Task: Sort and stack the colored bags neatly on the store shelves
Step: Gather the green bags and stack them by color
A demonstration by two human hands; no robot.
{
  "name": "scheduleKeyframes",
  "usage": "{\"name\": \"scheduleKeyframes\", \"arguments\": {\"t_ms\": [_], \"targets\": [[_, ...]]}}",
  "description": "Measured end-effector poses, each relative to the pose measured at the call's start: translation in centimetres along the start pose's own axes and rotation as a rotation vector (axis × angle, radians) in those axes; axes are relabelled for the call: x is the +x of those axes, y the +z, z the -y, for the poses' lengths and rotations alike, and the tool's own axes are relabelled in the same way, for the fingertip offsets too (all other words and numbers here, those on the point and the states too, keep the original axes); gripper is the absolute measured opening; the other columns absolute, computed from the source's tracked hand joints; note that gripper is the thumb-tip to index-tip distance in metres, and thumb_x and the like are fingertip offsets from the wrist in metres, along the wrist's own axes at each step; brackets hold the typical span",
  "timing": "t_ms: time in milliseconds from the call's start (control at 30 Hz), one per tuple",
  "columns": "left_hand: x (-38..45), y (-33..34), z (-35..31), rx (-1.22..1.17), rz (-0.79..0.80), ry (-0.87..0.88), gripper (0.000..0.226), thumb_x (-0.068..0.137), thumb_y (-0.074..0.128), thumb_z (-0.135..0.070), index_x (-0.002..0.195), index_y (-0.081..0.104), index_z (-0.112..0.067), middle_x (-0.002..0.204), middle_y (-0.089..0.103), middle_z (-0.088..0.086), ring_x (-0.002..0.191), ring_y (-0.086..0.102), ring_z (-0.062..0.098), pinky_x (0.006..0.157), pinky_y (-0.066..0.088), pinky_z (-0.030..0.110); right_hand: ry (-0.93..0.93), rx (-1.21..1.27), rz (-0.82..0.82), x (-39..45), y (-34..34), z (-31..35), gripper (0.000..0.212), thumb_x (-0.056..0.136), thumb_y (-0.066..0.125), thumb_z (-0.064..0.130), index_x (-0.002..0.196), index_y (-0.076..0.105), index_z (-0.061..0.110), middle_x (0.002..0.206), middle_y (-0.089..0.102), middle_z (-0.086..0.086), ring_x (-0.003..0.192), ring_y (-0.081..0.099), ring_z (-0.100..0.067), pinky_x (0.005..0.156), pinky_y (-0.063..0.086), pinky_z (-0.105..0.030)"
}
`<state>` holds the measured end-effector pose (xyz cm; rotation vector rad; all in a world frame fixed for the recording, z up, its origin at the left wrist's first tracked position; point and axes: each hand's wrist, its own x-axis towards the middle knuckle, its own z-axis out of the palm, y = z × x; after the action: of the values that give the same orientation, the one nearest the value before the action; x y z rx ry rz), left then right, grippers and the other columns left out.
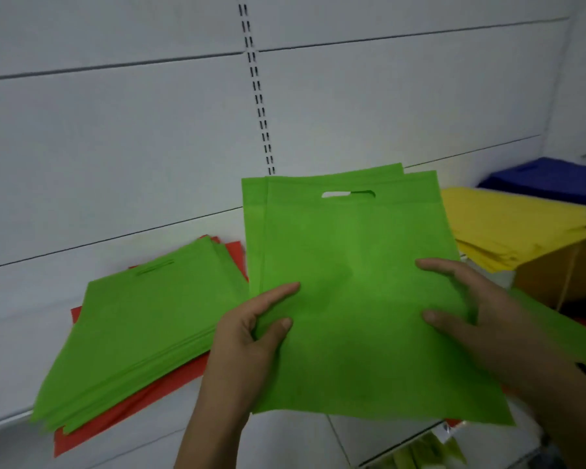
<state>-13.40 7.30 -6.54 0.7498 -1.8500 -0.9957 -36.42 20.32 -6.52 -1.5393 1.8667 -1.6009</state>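
The green bags (362,299), seemingly two, thin, light and floppy, are held above the shelf (7,333), pinched at the side edges by the left hand (251,333) and right hand (471,309), best gripped there.

Bare shelf (14,333) lies open left of the green stack (139,330) — yellow bags (508,231) crowd the right.

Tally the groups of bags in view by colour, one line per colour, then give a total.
Green: 2, the held green bags and the green stack
Red: 1, the red bags under the green stack
Yellow: 1, the yellow stack
Blue: 1, the blue stack
Total: 5 groups
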Motion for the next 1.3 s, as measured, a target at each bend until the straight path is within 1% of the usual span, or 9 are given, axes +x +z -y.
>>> {"name": "scheduleKeyframes", "arguments": {"t_ms": [167, 267, 400, 533, 800, 933, 1100, 1200, 1300], "targets": [[0.2, 13.0, -2.4, -0.062, 0.111, 0.006, 0.051, 0.085, 0.062, 0.004, 0.102, 0.071, -0.044, 0.111, 0.07, -0.014, 0.102, 0.066, 0.008, 0.088, 0.055, 0.038, 0.085, -0.062, -0.1, -3.5, -10.8, -6.0, 0.056, 0.085, 0.064, 0.003, 0.116, 0.048, 0.048, 0.108, 0.042, 0.034, 0.092, 0.048, 0.016, 0.068, 0.041, -0.005], [-0.4, 20.5, -3.6, -0.115, 0.147, -0.006, 0.047, 0.087, 0.06, 0.001, 0.094, 0.072, -0.044, 0.104, 0.069, -0.024, 0.097, 0.067, 0.004, 0.082, 0.057, 0.028, 0.104, -0.12, -0.143, -5.5, -17.0, -9.4, 0.057, 0.084, 0.064, 0.001, 0.123, 0.049, 0.04, 0.113, 0.045, 0.029, 0.092, 0.049, 0.019, 0.07, 0.04, 0.0], [-1.3, 29.3, -4.7, -0.167, 0.215, -0.036, 0.045, 0.087, 0.059, -0.001, 0.087, 0.074, -0.043, 0.097, 0.07, -0.025, 0.092, 0.067, 0.002, 0.076, 0.056, 0.02, 0.145, -0.173, -0.218, -7.9, -23.8, -13.8, 0.056, 0.084, 0.065, 0.002, 0.128, 0.048, 0.033, 0.119, 0.041, 0.029, 0.112, 0.04, 0.005, 0.093, 0.035, -0.014], [-1.9, 36.0, -4.4, -0.158, 0.284, -0.058, 0.044, 0.087, 0.06, 0.002, 0.085, 0.075, -0.04, 0.096, 0.071, -0.022, 0.091, 0.068, 0.003, 0.075, 0.055, 0.019, 0.209, -0.141, -0.322, -10.1, -27.6, -18.5, 0.048, 0.087, 0.063, 0.006, 0.122, 0.047, 0.036, 0.119, 0.04, 0.026, 0.111, 0.039, 0.002, 0.089, 0.036, -0.016], [-4.0, 44.2, 2.6, -0.017, 0.387, -0.203, 0.039, 0.089, 0.059, -0.002, 0.095, 0.071, -0.039, 0.097, 0.066, -0.034, 0.098, 0.063, -0.005, 0.086, 0.053, 0.022, 0.356, -0.122, -0.323, -13.2, -27.1, -28.9, 0.039, 0.089, 0.059, 0.0, 0.113, 0.052, 0.03, 0.129, 0.05, -0.004, 0.116, 0.047, -0.021, 0.098, 0.038, -0.035], [-4.8, 46.3, 7.1, 0.108, 0.44, -0.242, 0.046, 0.091, 0.057, -0.002, 0.101, 0.066, -0.046, 0.106, 0.057, -0.038, 0.101, 0.054, -0.018, 0.087, 0.042, 0.006, 0.429, -0.165, -0.29, -13.4, -24.7, -34.6, 0.039, 0.088, 0.056, -0.006, 0.111, 0.052, 0.025, 0.121, 0.054, -0.009, 0.106, 0.051, -0.026, 0.094, 0.043, -0.042], [-5.4, 47.5, 12.7, 0.223, 0.483, -0.359, 0.062, 0.089, 0.053, 0.005, 0.107, 0.058, -0.055, 0.121, 0.055, -0.021, 0.115, 0.05, -0.001, 0.1, 0.035, 0.012, 0.438, -0.175, -0.211, -12.8, -21.6, -40.4, 0.046, 0.086, 0.052, -0.01, 0.107, 0.05, 0.032, 0.112, 0.05, 0.008, 0.102, 0.048, -0.012, 0.093, 0.04, -0.033], [-5.5, 48.8, 15.9, 0.274, 0.501, -0.346, 0.093, 0.083, 0.052, 0.013, 0.098, 0.045, -0.079, 0.115, 0.052, -0.025, 0.109, 0.043, -0.014, 0.092, 0.026, -0.005, 0.411, -0.201, -0.15, -11.7, -21.0, -43.4, 0.047, 0.085, 0.047, -0.002, 0.102, 0.048, 0.042, 0.108, 0.047, 0.023, 0.101, 0.047, 0.006, 0.089, 0.04, -0.023], [-4.2, 50.1, 18.3, 0.296, 0.586, -0.372, 0.085, 0.087, 0.054, 0.004, 0.099, 0.04, -0.079, 0.112, 0.05, -0.029, 0.109, 0.041, -0.018, 0.091, 0.03, -0.001, 0.413, -0.237, -0.063, -10.0, -21.0, -46.4, 0.051, 0.083, 0.041, -0.002, 0.099, 0.049, 0.047, 0.109, 0.046, 0.019, 0.099, 0.044, 0.012, 0.087, 0.037, -0.009]]}}
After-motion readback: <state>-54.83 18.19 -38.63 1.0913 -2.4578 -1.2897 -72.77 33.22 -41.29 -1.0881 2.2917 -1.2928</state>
